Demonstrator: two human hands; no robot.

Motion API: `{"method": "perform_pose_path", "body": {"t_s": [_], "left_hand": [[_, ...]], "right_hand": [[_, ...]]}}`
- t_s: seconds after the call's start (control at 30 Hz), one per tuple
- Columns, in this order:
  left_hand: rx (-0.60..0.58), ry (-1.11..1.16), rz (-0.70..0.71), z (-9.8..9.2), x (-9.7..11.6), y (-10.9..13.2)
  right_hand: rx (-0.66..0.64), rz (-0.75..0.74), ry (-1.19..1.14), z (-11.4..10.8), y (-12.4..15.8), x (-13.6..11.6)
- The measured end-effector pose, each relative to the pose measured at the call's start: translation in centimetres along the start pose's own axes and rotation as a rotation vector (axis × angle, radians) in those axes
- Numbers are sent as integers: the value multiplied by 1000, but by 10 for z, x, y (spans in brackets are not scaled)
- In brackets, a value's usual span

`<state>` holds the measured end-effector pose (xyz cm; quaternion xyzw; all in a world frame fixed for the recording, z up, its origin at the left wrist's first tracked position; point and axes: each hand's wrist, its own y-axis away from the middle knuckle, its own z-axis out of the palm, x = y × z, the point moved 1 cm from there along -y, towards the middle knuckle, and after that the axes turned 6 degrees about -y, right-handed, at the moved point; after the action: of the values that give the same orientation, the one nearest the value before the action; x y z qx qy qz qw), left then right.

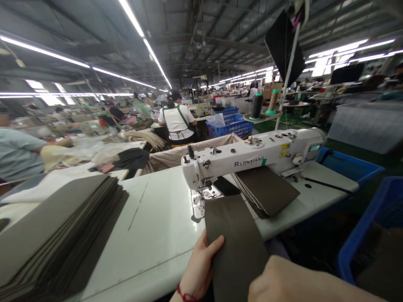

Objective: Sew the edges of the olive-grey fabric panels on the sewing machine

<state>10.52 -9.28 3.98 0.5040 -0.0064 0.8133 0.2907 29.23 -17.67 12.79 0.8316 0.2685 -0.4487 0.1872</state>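
Over my head runs a high factory ceiling [201,25] of dark steel trusses and ducting, crossed by long strips of fluorescent lights [145,44] that throw a hard white glare down the hall. Ahead of me, rows of sewing stations stretch far back, and a co-worker [176,123] in a white shirt with green apron straps sits beside a blue plastic crate [228,128], while cardboard boxes [270,90] stand farther off and a green floor [355,144] shows to my right.
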Motion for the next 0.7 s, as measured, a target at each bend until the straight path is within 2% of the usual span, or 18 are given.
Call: {"method": "perform_pose_path", "body": {"t_s": [0.07, 0.17, 0.23, 0.33, 0.43, 0.5, 0.57, 0.6, 0.63, 0.7], "left_hand": [[101, -26, 14, -22, 1, 16], [289, -66, 27, -62, 4, 42], [398, -103, 40, -86, 7, 52], [484, -174, 64, -113, 12, 56], [533, -317, 124, -130, 16, 50], [646, -540, 260, -139, 18, 47], [784, -914, 459, -146, 19, 45], [810, -1137, 540, -148, 19, 44], [768, -1360, 593, -149, 18, 43], [542, -1722, 583, -148, 16, 41]], "right_hand": [[19, 102, 4, -13, 4, 26], [214, 279, 362, -38, 15, 80], [298, 355, 571, -52, 20, 108], [370, 378, 670, -69, 19, 125], [391, 382, 652, -76, 14, 122], [398, 392, 639, -76, 11, 119], [413, 424, 642, -71, 7, 113], [415, 442, 643, -67, 5, 110], [407, 451, 634, -61, 0, 106], [360, 396, 569, -46, -16, 95]]}}
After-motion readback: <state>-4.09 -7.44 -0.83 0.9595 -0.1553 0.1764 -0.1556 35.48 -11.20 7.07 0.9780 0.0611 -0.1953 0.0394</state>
